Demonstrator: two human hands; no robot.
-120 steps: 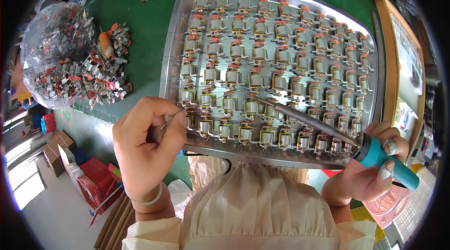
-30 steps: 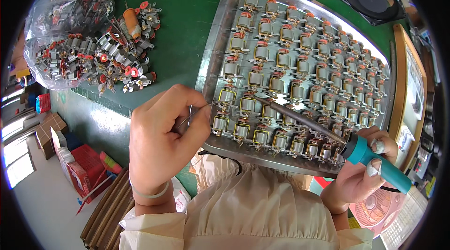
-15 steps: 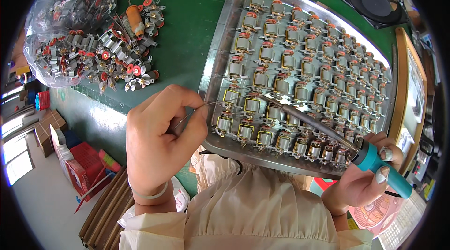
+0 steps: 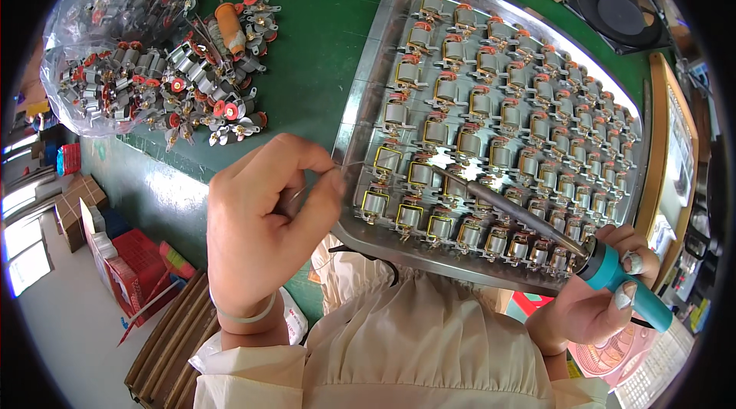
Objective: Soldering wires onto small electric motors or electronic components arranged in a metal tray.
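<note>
Covering most of the view is a green work table [image 4: 314, 49], on which a large metal tray [image 4: 368, 75] is lying with rows of small motor armatures [image 4: 491, 114] filling it from its far end to its near rim. To the left of the tray, well apart from it, a clear plastic bag [image 4: 92, 33] is spilling a loose heap of further armatures [image 4: 192, 95] (red and grey parts, one orange-wound spool among them) onto the green surface. The left hand [image 4: 264, 229] is hovering at the tray's near left corner, its thumb and forefinger pressed together and pinching a thin solder wire [image 4: 353, 166] that is reaching toward the nearest rows. The right hand [image 4: 598, 298] is curling closed around the teal handle of a soldering iron [image 4: 537, 225], whose dark shaft is slanting up and left across the near rows, its tip resting among the armatures just beside the wire's end.
</note>
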